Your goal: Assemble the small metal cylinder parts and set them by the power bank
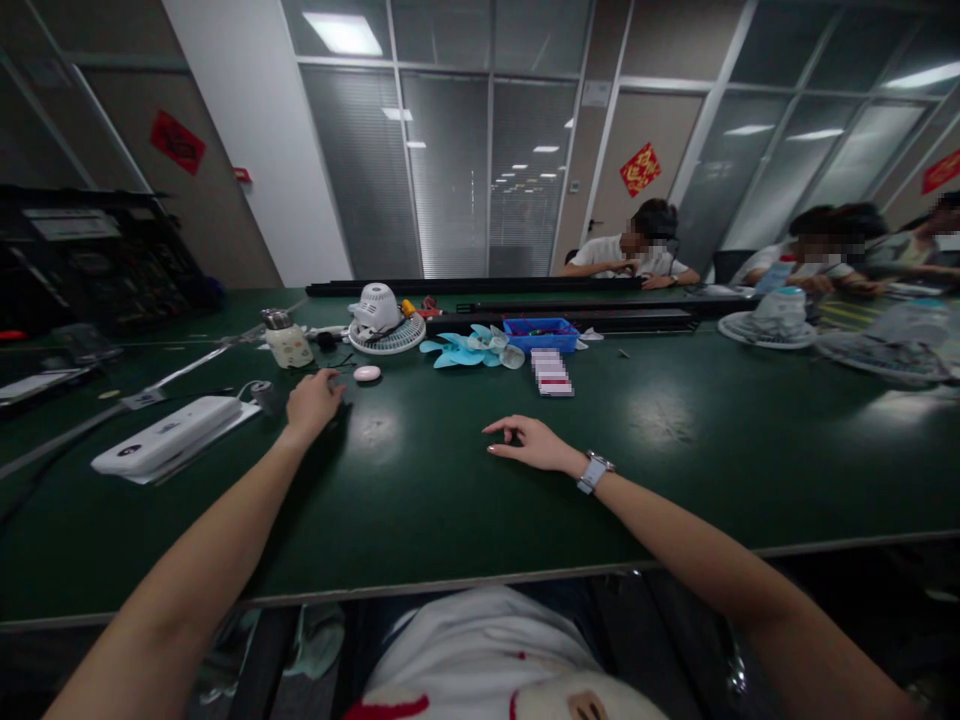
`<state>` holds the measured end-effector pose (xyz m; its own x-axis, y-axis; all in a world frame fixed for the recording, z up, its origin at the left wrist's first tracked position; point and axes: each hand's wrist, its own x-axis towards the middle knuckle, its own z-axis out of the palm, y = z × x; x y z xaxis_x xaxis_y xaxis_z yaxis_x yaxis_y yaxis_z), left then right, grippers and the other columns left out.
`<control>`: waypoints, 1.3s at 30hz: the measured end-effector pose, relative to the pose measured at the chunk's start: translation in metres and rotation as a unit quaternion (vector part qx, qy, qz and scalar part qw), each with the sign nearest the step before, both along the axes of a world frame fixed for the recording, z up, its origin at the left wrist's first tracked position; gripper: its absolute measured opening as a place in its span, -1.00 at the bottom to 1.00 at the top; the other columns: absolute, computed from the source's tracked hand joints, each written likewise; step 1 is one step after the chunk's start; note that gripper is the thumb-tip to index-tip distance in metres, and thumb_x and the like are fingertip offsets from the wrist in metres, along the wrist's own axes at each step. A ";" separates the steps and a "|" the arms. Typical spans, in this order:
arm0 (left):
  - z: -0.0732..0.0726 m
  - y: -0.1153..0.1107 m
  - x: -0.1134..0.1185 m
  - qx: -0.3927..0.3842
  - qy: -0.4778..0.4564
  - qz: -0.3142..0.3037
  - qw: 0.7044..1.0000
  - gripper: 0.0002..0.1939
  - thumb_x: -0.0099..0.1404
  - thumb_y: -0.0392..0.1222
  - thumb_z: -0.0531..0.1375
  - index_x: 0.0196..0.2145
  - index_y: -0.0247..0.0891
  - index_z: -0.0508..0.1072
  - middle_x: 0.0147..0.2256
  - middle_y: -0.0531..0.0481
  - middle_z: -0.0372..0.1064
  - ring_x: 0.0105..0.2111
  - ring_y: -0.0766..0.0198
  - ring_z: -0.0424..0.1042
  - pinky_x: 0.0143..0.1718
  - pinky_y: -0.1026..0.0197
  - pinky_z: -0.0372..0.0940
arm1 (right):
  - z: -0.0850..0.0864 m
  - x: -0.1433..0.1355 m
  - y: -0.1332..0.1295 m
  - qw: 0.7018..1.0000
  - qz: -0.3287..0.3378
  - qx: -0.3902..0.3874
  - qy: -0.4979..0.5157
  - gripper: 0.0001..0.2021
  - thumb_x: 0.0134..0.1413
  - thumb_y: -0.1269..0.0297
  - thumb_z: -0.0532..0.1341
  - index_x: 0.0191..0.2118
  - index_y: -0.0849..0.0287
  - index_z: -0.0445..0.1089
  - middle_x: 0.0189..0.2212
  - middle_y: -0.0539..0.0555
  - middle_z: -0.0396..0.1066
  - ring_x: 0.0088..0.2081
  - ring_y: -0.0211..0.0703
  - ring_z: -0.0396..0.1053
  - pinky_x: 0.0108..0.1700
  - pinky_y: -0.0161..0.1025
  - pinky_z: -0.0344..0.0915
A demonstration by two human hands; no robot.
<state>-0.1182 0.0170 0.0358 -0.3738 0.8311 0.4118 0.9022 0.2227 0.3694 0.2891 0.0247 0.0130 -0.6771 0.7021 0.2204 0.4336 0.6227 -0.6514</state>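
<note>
My left hand (315, 402) is over the green table (435, 510), its fingers bent near a small dark thin item. I cannot make out what, if anything, its fingers hold. A small pink oval object (367, 374) lies just right of it, and a patterned bottle (288, 340) stands behind it. My right hand (529, 443) is low over the table's middle, thumb and forefinger apart with nothing between them. Beyond it lies a pixelated pinkish-white item (551, 373).
A white elongated device (176, 435) lies at the left. Behind are a white fan part (377, 312), light-blue fan blades (466, 347) and a blue tray (541, 333). Long black bars cross the back. Another person (631, 250) sits opposite, with more people at the right.
</note>
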 end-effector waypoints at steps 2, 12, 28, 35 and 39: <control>-0.006 -0.001 -0.021 0.025 -0.014 0.020 0.999 -0.44 0.25 0.00 0.07 0.12 -0.35 0.38 -0.02 -0.52 0.30 0.02 -0.35 0.30 -0.08 -0.21 0.17 | 0.001 -0.002 0.000 1.000 -0.007 -0.019 0.004 -0.58 0.07 0.02 0.25 0.01 0.08 0.44 -0.36 -0.01 0.35 -0.43 -0.30 0.21 -0.41 -0.34 0.09; 0.011 -0.013 0.040 0.164 0.082 -0.040 0.982 -0.40 0.34 0.00 0.05 0.24 -0.37 0.21 0.27 -0.48 -0.11 0.25 -0.43 -0.12 0.08 -0.43 -0.03 | -0.005 -0.008 0.002 0.976 -0.106 -0.131 0.139 -0.60 0.24 0.07 0.05 0.01 0.22 0.39 -0.42 0.00 0.29 -0.48 -0.32 0.18 -0.45 -0.35 0.12; -0.031 -0.044 0.194 -0.053 0.032 -0.576 0.815 -0.62 0.45 -0.19 -0.03 0.09 -0.30 0.42 0.11 -0.12 0.33 0.18 0.22 0.24 0.20 0.15 0.16 | -0.012 -0.013 0.010 0.945 -0.154 -0.164 0.239 -0.71 0.18 0.16 0.07 -0.15 0.25 0.40 -0.52 -0.07 0.24 -0.62 -0.40 0.12 -0.56 -0.37 0.05; -0.023 -0.025 0.163 0.001 0.114 -0.489 0.865 -0.62 0.35 -0.42 -0.01 0.00 -0.28 0.48 -0.08 -0.07 0.49 -0.10 0.23 0.48 -0.04 0.20 0.33 | -0.003 -0.011 0.006 0.941 -0.172 -0.185 0.227 -0.73 0.21 0.22 0.06 -0.14 0.25 0.40 -0.50 -0.05 0.25 -0.60 -0.40 0.13 -0.54 -0.38 0.06; 0.003 -0.010 0.099 0.082 0.162 -0.235 0.955 -0.68 0.37 -0.28 0.03 -0.02 -0.29 0.49 -0.11 -0.16 0.49 -0.15 0.09 0.47 -0.11 0.13 0.28 | 0.000 -0.008 0.004 0.944 -0.168 -0.193 0.208 -0.72 0.23 0.22 0.05 -0.12 0.25 0.40 -0.46 -0.03 0.26 -0.57 -0.39 0.15 -0.52 -0.38 0.09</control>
<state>-0.0192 0.0067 0.0388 0.1933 0.7899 0.5820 0.9611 -0.2717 0.0494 0.2814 0.0284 0.0132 -0.3128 0.9442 0.1029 0.2204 0.1775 -0.9591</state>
